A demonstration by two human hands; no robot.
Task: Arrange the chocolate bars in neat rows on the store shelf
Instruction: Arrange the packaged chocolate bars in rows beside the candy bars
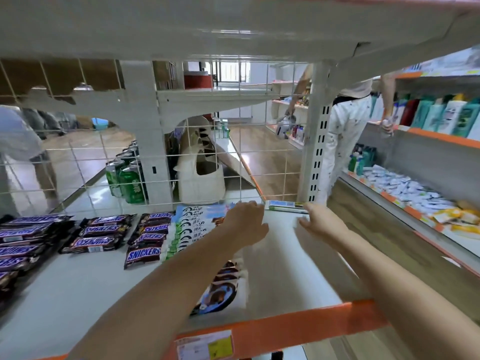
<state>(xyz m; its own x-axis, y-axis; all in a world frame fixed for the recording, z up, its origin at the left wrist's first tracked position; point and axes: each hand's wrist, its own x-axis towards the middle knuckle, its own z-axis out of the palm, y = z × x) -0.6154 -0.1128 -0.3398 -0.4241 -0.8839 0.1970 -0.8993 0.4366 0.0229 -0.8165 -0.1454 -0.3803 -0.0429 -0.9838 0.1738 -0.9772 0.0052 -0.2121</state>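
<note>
Nearest is the orange front edge of the shelf (298, 331) with a price label (205, 345) stuck on it. Just behind, a row of blue-and-white chocolate bars (220, 289) runs from near to far up the middle, partly hidden under the left forearm, probably laid overlapping so the row stays tight. To its left the Snickers bars (145, 237) lie in loose, slightly crooked columns, with more piled at the far left, so they likely still need straightening.

Farther in, the left hand (246, 224) rests with relaxed, slightly curled fingers at the right edge of the blue row's far end, seemingly to square it. The right hand (322, 222) lies open, fingers spread on bare shelf, its fingertips touching a flat green-edged packet (285, 206) against the wire back (259, 162); it appears set to draw that packet forward. Beyond the wire stand green cans (130, 180).
</note>
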